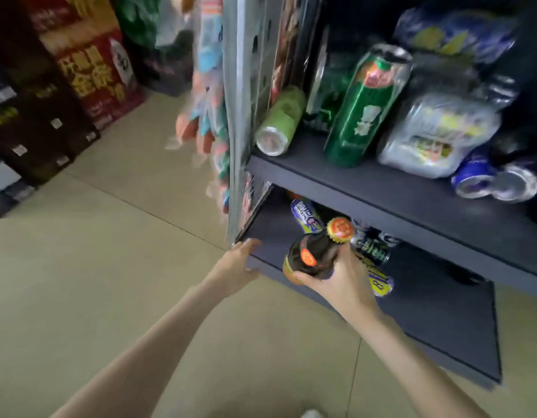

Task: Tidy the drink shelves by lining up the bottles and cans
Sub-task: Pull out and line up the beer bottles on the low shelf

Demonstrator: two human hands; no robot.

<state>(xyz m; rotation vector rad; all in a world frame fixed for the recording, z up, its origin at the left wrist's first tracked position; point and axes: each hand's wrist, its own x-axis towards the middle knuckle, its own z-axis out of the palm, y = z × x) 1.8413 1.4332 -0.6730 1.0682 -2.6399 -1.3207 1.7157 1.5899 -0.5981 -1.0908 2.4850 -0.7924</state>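
Your right hand (345, 277) | fingers curled round a dark bottle (314, 254), gold cap (340, 230) tipped toward 1 o'clock, over the bottom shelf (442, 309) front | your left hand (235, 268) at 9 o'clock of the bottle, fingers loosely straight on the shelf corner | green can (363, 110) upright on the upper shelf (381, 191), 12 o'clock.
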